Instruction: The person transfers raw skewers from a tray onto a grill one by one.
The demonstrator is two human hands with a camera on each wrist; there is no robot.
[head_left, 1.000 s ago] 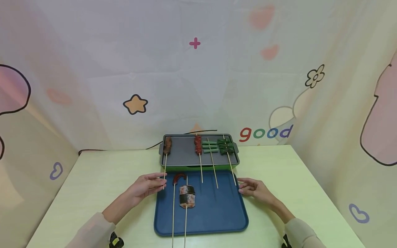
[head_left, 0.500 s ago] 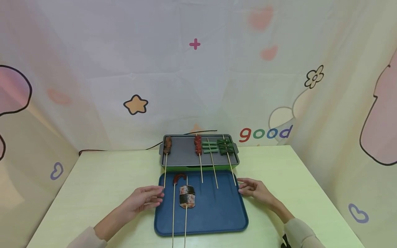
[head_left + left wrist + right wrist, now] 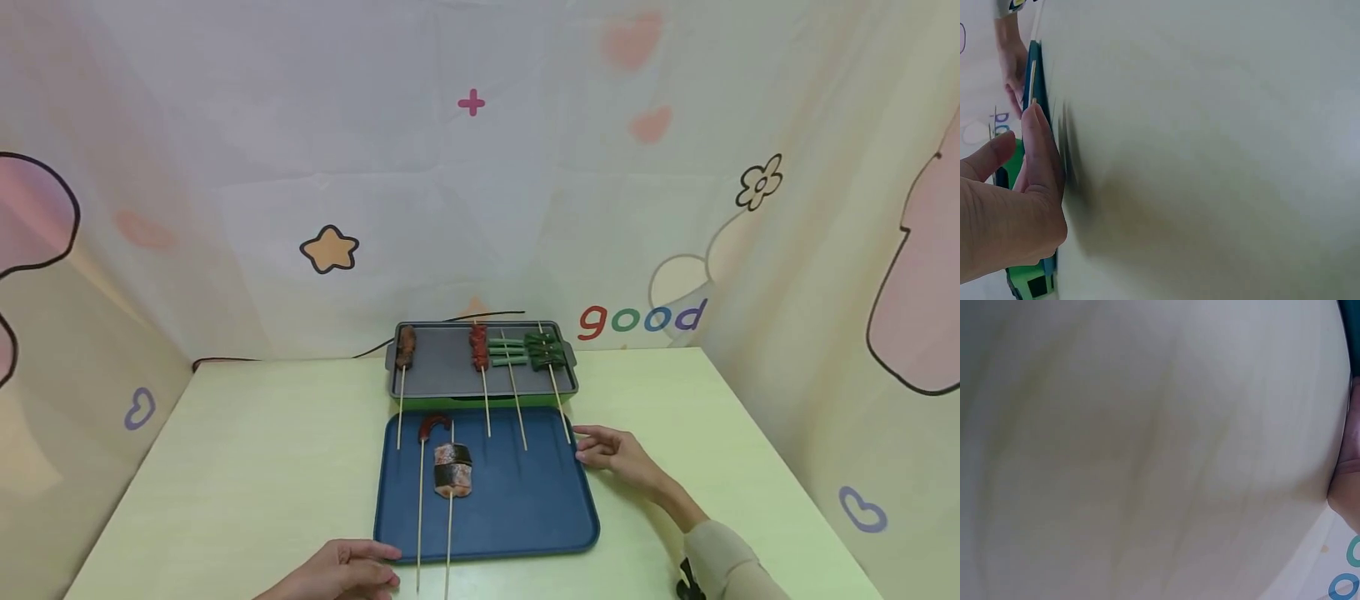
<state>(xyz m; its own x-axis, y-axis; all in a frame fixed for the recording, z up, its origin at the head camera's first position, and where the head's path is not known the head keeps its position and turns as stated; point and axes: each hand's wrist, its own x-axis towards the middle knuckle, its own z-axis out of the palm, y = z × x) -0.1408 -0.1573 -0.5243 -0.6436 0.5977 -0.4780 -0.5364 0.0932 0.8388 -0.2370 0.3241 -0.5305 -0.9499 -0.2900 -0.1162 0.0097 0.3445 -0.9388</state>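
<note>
A blue tray [image 3: 525, 517] lies on the table with two skewers on it. One carries a curled red-brown piece [image 3: 426, 427]; the other holds a chunky dark-and-pale banded piece [image 3: 453, 472]. Both sticks extend past the tray's front edge. At the tray's front left corner is my left hand [image 3: 348, 571], its fingers extended close to the curled piece's stick and the thumb apart from them in the left wrist view. My right hand [image 3: 618, 458] rests at the tray's right edge, fingertips at the rim and fingers loosely bent.
Behind the tray stands a green grill with a grey plate [image 3: 438, 358]. On it lie a brown meat skewer [image 3: 406, 346], a red one [image 3: 478, 346], a green-stalk one [image 3: 507, 352] and a leafy green one [image 3: 544, 352]; their sticks overhang the tray. A black cord [image 3: 225, 360] runs behind.
My left hand has let go of the brown meat skewer's stick, which stays on the grill, and has come down to the tray's front left corner. The right hand has kept its place.
</note>
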